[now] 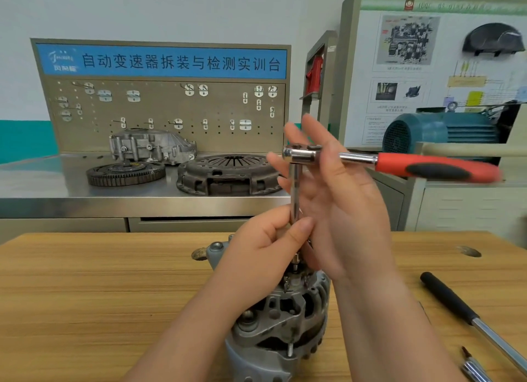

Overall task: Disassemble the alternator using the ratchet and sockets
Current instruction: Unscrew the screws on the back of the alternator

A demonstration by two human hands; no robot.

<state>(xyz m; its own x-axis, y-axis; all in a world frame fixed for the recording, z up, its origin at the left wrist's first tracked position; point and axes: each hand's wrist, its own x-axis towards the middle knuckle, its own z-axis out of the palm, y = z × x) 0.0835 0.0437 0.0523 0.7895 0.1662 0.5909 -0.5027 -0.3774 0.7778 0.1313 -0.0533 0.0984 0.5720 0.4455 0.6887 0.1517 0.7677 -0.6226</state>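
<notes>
— Where is the alternator (pixel 285 313)?
— On the wooden bench (pixel 85 296), right under the left hand (pixel 265 250), whose wrist hides part of it.
— And the ratchet (pixel 427 167)?
— Its head tops an upright extension bar (pixel 294 190) rising from the alternator. The red handle juts out rightward past the right hand (pixel 342 204).
— Fingers?
— The left fingers (pixel 302 224) pinch the bar low down. The right fingers (pixel 318 134) are straight and spread, palm behind the ratchet's shank.
— What's nearby?
— A black-handled tool (pixel 453 301) right of the right wrist, and a clutch cover (pixel 228 173) beyond the fingertips.
</notes>
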